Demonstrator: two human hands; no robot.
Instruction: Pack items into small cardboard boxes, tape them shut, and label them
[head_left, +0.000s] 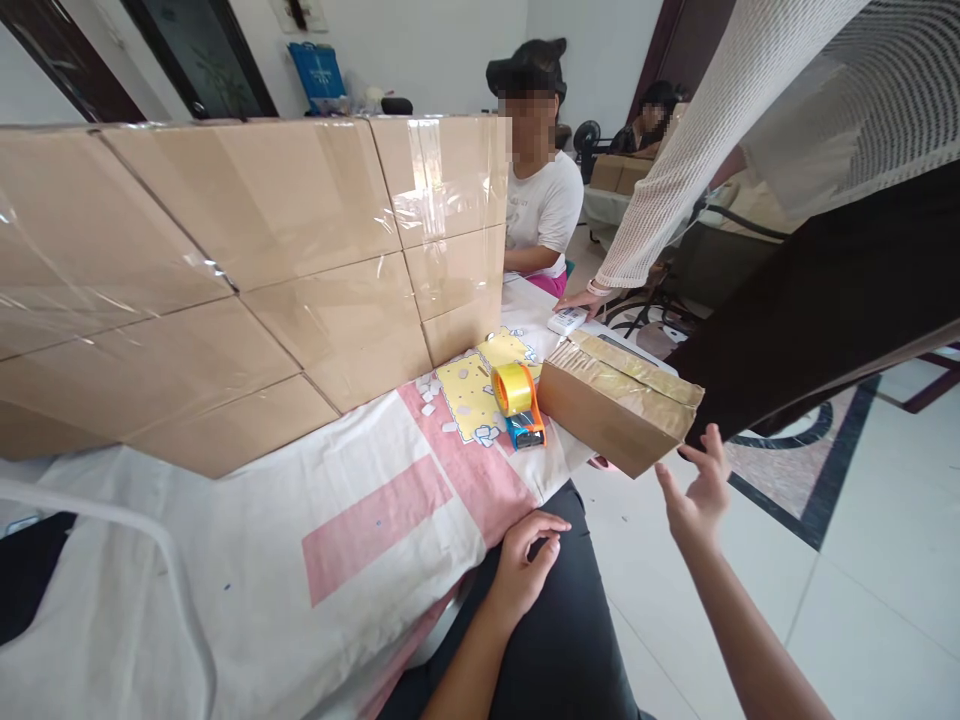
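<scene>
One brown carton (615, 405), boxy, plain-sided, top crossed by glossy, wrinkled tape with a dark lengthwise line. It sat on the table's right edge, near end apparently jutting past it, just beside the tape dispenser (517, 395). Right hand (697, 495) was at the carton's near corner, fingers spread wide, nothing in the grip; contact couldn't be told. Left hand (527, 565) rested on the dark trousers (570, 630), fingers half-curled, narrow gap at the thumb, no object seen in it.

Counts: one dispenser (yellow roll, orange and blue body), one small white box (568, 319) under a standing person's hand (579, 300), one wrapped carton stack (315, 210), three other people: white mesh sleeve (667, 190), seated co-worker (547, 200), another far back (651, 118).

Stack ran off the left edge; plastic glare and seams made its cartons hard to count. It hid part of the seated co-worker. The standing person was cut off at the top. Carton's underside and far side were out of sight. Dark item (30, 575) at lower left was cropped, unidentifiable.
</scene>
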